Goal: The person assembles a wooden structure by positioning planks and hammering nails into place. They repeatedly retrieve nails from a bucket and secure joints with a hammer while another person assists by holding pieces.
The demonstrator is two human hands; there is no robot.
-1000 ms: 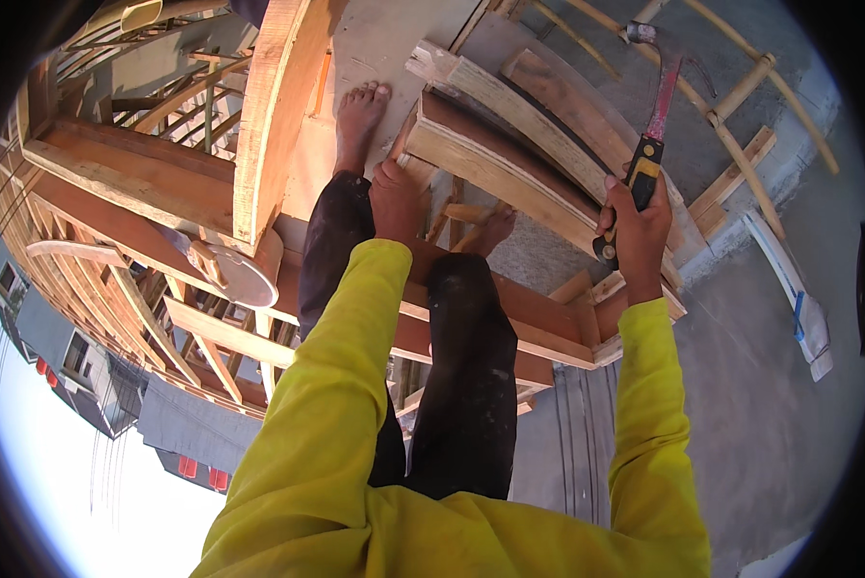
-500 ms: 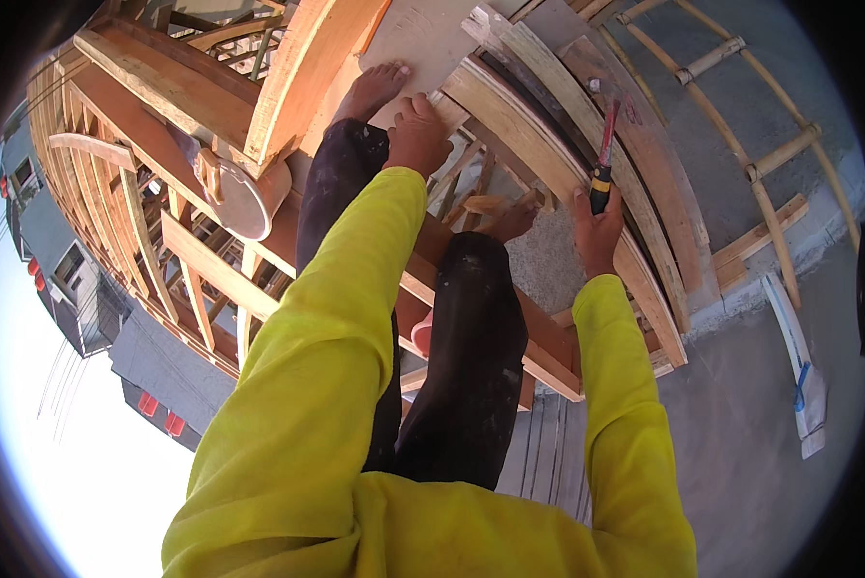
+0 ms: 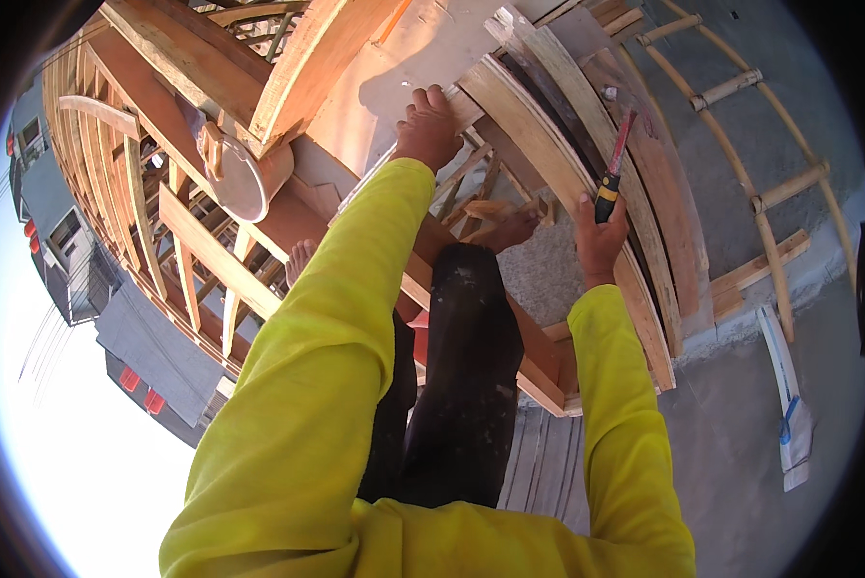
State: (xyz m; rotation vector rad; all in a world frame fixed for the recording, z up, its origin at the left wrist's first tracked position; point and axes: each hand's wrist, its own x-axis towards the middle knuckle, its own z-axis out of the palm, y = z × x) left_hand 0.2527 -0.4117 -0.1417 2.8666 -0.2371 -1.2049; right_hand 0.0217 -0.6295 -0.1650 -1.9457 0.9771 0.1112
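Note:
My left hand (image 3: 428,130) is closed over the end of a pale wooden board (image 3: 466,108), knuckles up and fingers bent round its edge. In my right hand (image 3: 601,241) is a hand tool (image 3: 607,196) with a black-and-yellow handle and a narrow, reddish blade pointing up and away. That hand also rests against a long curved plank (image 3: 529,125), which runs between my two hands. Beyond it, more curved planks (image 3: 601,111) lie side by side. The underside of the left fingers is hidden.
Curved wooden ribs (image 3: 115,193) and crossbeams fill the left side. A whitish bucket (image 3: 245,188) stands among them. My bare right foot (image 3: 514,231) is between the boards. A pole ladder (image 3: 731,91) lies at far right, near a white sack-like strip (image 3: 789,414).
My left foot has moved back from beside my left hand to the beams at the left, partly behind my sleeve. Both hands keep their holds while the view shifts slightly.

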